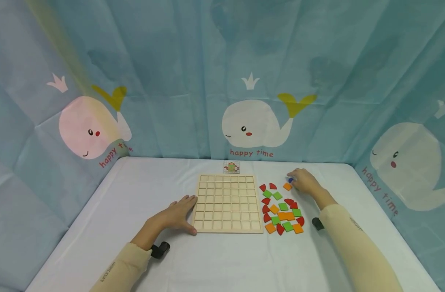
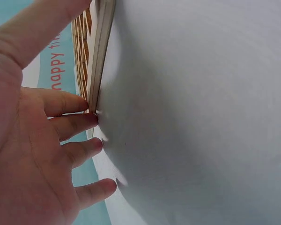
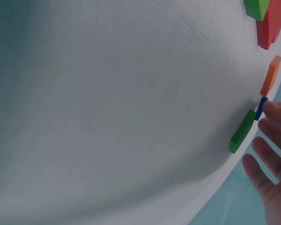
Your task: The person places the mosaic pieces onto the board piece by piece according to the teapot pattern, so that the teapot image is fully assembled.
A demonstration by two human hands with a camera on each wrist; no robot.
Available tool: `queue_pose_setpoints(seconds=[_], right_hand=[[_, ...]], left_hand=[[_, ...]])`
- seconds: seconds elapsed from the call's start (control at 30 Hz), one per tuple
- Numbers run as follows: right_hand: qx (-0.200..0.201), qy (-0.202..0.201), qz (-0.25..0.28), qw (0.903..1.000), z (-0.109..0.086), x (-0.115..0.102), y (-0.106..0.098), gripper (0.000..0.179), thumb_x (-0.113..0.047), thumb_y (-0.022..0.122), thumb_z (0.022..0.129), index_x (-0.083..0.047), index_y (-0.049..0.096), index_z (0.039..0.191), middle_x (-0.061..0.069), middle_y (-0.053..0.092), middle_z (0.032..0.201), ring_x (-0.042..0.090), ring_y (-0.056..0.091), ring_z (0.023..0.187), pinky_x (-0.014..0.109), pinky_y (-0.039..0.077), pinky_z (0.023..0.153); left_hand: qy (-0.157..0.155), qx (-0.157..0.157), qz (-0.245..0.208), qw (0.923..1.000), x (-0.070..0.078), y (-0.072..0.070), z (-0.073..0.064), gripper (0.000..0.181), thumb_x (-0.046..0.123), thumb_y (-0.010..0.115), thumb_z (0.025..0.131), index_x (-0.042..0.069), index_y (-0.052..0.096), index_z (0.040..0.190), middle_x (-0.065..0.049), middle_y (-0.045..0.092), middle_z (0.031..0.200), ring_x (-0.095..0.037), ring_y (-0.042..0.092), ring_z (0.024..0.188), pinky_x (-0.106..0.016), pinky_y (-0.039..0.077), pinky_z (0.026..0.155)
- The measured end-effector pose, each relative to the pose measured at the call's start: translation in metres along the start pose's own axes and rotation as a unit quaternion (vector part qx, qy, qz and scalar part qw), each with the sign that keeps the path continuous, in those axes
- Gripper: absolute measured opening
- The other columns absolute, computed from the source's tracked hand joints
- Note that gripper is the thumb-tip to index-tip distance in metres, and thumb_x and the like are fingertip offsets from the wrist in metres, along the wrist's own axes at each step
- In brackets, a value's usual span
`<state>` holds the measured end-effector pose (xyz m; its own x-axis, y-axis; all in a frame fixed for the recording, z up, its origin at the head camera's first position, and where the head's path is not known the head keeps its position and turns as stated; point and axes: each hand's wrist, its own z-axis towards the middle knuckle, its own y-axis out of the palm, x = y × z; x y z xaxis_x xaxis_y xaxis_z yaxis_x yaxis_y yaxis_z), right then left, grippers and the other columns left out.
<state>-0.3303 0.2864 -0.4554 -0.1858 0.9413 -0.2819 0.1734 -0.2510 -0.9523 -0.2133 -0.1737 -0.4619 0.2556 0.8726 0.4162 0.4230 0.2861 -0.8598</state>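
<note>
The left hand (image 1: 176,215), fingers spread, touches the gridded wooden board (image 1: 227,205) along its left edge. Far right, the right hand (image 1: 305,182) meets a flat blue piece (image 3: 259,110); pinching, I cannot tell.

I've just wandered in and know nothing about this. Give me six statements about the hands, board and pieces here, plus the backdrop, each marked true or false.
1. The left hand touches the left edge of the wooden board. True.
2. A small picture card lies beyond the board's far edge. True.
3. The right hand is touching that card. False: its fingertips are at a blue piece.
4. The red pieces lie left of the board. False: they lie to its right.
5. An orange piece lies next to the blue one. True.
6. The whales are printed on the white tablecloth. False: they are on the blue backdrop.
</note>
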Motion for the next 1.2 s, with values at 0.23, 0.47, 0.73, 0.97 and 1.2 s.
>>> queue_pose_setpoints(seconds=[0.23,0.47,0.73,0.97,1.2], right_hand=[[0.006,-0.012,-0.011,0.9999,0.002,0.002,0.002,0.031,0.0,0.06,0.089,0.002,0.067,0.119,0.023,0.064,0.115,0.038,0.057,0.107,0.055,0.045,0.103],[0.004,0.007,-0.008,0.9999,0.002,0.001,0.003,0.024,-0.002,0.063,0.09,0.001,0.07,0.112,0.018,0.064,0.105,0.034,0.056,0.098,0.054,0.047,0.101],[0.012,0.011,-0.009,0.9998,0.001,0.002,0.003,0.02,-0.003,0.062,0.09,0.002,0.071,0.107,0.017,0.064,0.1,0.033,0.057,0.096,0.052,0.049,0.098],[0.016,0.012,0.008,0.9998,0.004,-0.001,0.001,0.024,-0.007,0.063,0.091,0.003,0.069,0.112,0.018,0.065,0.103,0.03,0.056,0.093,0.05,0.052,0.094],[0.021,0.005,0.021,0.9995,0.008,-0.015,-0.003,0.026,-0.011,0.062,0.092,0.002,0.069,0.114,0.016,0.066,0.102,0.026,0.057,0.088,0.044,0.055,0.088]], left_hand=[[0.001,0.001,0.002,1.0,0.003,-0.001,0.0,0.117,0.046,0.087,0.065,0.0,0.025,0.153,-0.019,0.023,0.161,-0.04,0.017,0.15,-0.063,0.017,0.118],[-0.006,0.003,0.008,0.9999,0.005,-0.003,0.0,0.115,0.045,0.088,0.065,-0.001,0.028,0.152,-0.019,0.026,0.16,-0.039,0.02,0.149,-0.063,0.017,0.118],[-0.008,0.004,0.015,0.9998,0.006,-0.001,0.001,0.115,0.045,0.088,0.064,-0.001,0.029,0.151,-0.019,0.028,0.159,-0.039,0.022,0.149,-0.062,0.02,0.117],[-0.012,0.008,0.016,0.9998,0.006,-0.001,0.001,0.114,0.043,0.089,0.064,-0.001,0.031,0.151,-0.019,0.029,0.159,-0.039,0.023,0.148,-0.062,0.021,0.117],[-0.013,0.009,0.013,0.9998,0.005,0.0,0.001,0.115,0.043,0.089,0.063,-0.001,0.03,0.151,-0.02,0.028,0.159,-0.039,0.023,0.148,-0.062,0.022,0.117]])
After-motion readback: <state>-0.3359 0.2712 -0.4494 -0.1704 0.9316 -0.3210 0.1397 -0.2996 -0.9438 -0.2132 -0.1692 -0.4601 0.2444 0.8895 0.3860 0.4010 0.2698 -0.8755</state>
